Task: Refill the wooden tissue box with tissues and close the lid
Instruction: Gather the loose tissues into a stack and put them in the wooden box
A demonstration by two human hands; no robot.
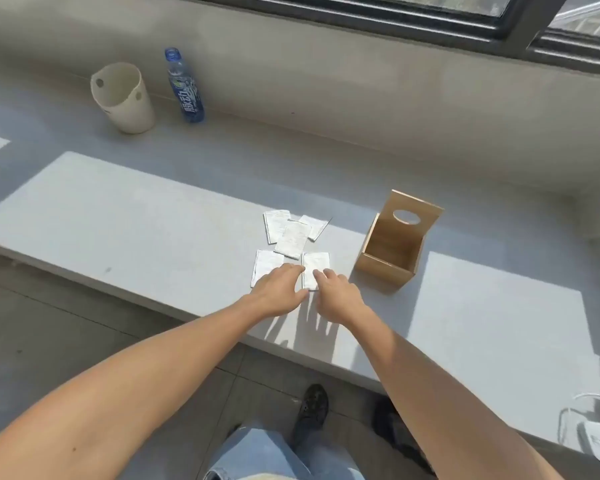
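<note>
My left hand (278, 289) and right hand (336, 293) lie flat, fingers spread, gripping nothing, on the two nearest folded tissues (293, 241) scattered on the grey ledge (118, 216). The wooden tissue box (394, 245) stands just right, lid (417, 211) raised.

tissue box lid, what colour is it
Light tan wood, with an oval hole; the tissue box lid shows best in the head view.

I'm seeing hard daylight from the window (395, 8) top right. Sunlit patches on the ledge (118, 209) are near blown out. Crisp finger shadows fall toward the camera under both hands. Wide-angle bending shows at the edges; the bottom-right corner is smeared, and overall it's slightly soft.
</note>
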